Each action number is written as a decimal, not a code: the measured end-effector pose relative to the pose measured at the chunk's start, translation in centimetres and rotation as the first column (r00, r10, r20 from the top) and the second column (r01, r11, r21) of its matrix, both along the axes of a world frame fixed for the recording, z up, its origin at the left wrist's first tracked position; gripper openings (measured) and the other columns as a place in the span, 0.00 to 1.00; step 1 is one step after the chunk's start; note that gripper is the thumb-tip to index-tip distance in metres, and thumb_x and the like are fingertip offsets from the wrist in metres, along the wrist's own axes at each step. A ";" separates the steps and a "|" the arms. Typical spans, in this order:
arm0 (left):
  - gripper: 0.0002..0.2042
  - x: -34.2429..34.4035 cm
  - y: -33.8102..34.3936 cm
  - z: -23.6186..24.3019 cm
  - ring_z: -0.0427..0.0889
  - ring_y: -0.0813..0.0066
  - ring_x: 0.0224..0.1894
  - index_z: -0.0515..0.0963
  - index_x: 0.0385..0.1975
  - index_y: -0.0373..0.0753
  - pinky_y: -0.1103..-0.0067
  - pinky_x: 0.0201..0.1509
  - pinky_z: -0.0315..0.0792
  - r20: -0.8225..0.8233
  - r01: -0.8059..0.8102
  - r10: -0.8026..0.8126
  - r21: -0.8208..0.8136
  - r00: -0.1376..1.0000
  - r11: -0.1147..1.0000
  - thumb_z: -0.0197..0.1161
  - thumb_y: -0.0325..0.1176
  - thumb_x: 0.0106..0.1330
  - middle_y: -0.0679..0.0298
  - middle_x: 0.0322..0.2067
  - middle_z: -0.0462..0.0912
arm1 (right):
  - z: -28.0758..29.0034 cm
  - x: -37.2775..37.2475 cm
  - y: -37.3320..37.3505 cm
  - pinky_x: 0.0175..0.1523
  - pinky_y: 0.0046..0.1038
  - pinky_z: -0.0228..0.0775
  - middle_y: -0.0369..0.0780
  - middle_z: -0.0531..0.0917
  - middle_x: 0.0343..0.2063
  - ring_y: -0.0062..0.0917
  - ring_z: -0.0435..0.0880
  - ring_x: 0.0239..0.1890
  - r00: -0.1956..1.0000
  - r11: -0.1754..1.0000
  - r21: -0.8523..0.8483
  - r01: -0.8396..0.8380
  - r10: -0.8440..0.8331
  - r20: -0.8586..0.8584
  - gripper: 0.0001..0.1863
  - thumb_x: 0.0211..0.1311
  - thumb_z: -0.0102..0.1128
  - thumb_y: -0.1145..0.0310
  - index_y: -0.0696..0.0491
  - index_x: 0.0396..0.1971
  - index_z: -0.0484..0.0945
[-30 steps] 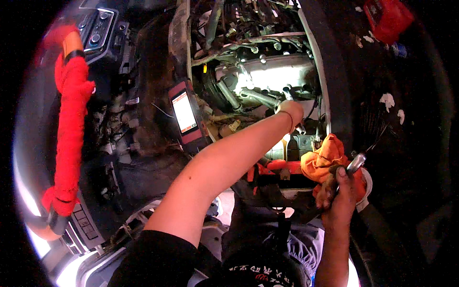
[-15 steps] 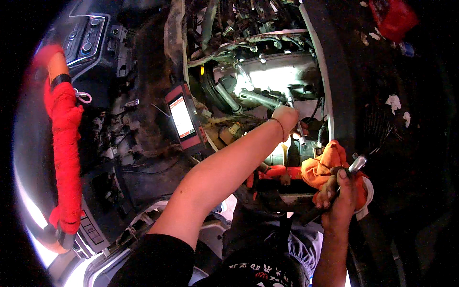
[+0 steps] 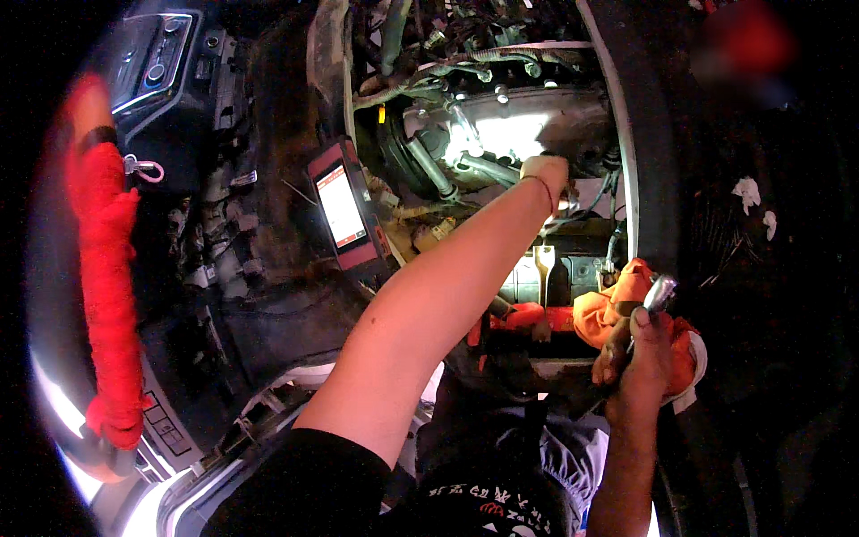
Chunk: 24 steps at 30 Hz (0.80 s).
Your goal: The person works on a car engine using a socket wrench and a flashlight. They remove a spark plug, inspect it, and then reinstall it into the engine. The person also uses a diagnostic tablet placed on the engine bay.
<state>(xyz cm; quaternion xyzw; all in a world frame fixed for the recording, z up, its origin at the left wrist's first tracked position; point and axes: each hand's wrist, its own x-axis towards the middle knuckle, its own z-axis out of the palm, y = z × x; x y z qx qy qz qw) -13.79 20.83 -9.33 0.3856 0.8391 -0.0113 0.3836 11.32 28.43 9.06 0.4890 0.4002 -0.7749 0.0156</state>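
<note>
My left hand (image 3: 544, 172) reaches into the open engine bay, its fingers closed near the brightly lit metal cover (image 3: 510, 134). A short metal end (image 3: 565, 205) shows beside the fist; the rest of that rod is hidden by the hand. To the right, my right hand (image 3: 646, 362) is wrapped round a ratchet wrench (image 3: 660, 294), its shiny head standing out past the thumb. Behind that hand lies a bunched orange cloth (image 3: 608, 309). Below my left wrist a flat forked metal piece (image 3: 543, 268) catches the light.
A red-and-black handheld device with a lit screen (image 3: 340, 208) leans at the bay's left edge. Farther left are a red-wrapped bar (image 3: 109, 295) and a dashboard panel (image 3: 154, 67). Hoses and wiring (image 3: 474, 67) cross the far side. White scraps (image 3: 747, 195) lie on the dark surface at right.
My left hand has moved farther into the bay, and the metal rod that showed below it is now mostly out of sight. The right hand still grips the ratchet wrench. The view has shifted slightly.
</note>
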 end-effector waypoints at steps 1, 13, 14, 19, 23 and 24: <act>0.17 -0.3 0.1 -0.8 0.87 0.68 0.36 0.86 0.30 0.46 0.70 0.39 0.80 -0.043 0.055 -0.053 0.061 0.998 0.997 0.81 0.38 0.38 0.65 0.30 0.88 | 0.0 -0.2 -0.1 0.15 0.23 0.60 0.32 0.69 0.14 0.16 0.65 0.11 1.000 1.000 0.009 -0.017 0.017 0.011 0.14 0.70 0.56 0.57 0.55 0.39 0.74; 0.18 1.2 0.7 0.0 0.87 0.67 0.38 0.87 0.31 0.49 0.73 0.41 0.80 0.050 -0.088 0.098 -0.174 0.994 0.981 0.79 0.45 0.39 0.65 0.34 0.88 | -0.8 -4.8 -1.8 0.17 0.20 0.58 0.32 0.70 0.15 0.15 0.66 0.12 0.948 0.929 0.198 -0.313 0.295 0.117 0.15 0.72 0.53 0.55 0.54 0.41 0.74; 0.16 1.6 1.0 0.0 0.87 0.68 0.39 0.87 0.31 0.51 0.74 0.41 0.80 0.043 -0.135 0.144 -0.171 0.989 0.976 0.77 0.46 0.41 0.66 0.34 0.88 | -1.0 -5.0 -1.9 0.17 0.19 0.59 0.33 0.72 0.17 0.15 0.67 0.13 0.935 0.909 0.223 -0.353 0.335 0.117 0.17 0.71 0.54 0.54 0.54 0.41 0.74; 0.07 3.0 2.7 -0.9 0.85 0.76 0.42 0.87 0.29 0.55 0.82 0.46 0.75 0.107 -0.640 0.701 -0.333 0.705 0.693 0.71 0.46 0.53 0.73 0.36 0.87 | -1.1 -5.4 -2.6 0.24 0.20 0.62 0.32 0.73 0.22 0.14 0.69 0.20 0.898 0.861 0.259 -0.438 0.408 0.164 0.19 0.71 0.56 0.54 0.56 0.46 0.74; 0.10 3.4 1.9 -1.0 0.84 0.82 0.44 0.87 0.33 0.54 0.83 0.43 0.74 0.000 -0.236 0.241 -0.193 0.971 0.952 0.68 0.48 0.56 0.75 0.41 0.87 | -0.8 -5.5 -2.8 0.35 0.22 0.61 0.33 0.74 0.29 0.15 0.68 0.30 0.890 0.840 0.292 -0.457 0.428 0.159 0.18 0.71 0.57 0.57 0.56 0.50 0.74; 0.09 3.3 1.4 -0.8 0.84 0.84 0.42 0.87 0.34 0.54 0.81 0.41 0.76 -0.022 -0.204 0.204 -0.217 0.979 0.955 0.68 0.47 0.57 0.79 0.41 0.86 | -0.8 -5.6 -2.8 0.27 0.20 0.59 0.31 0.72 0.23 0.14 0.67 0.23 0.890 0.832 0.318 -0.456 0.430 0.152 0.16 0.71 0.57 0.57 0.54 0.48 0.74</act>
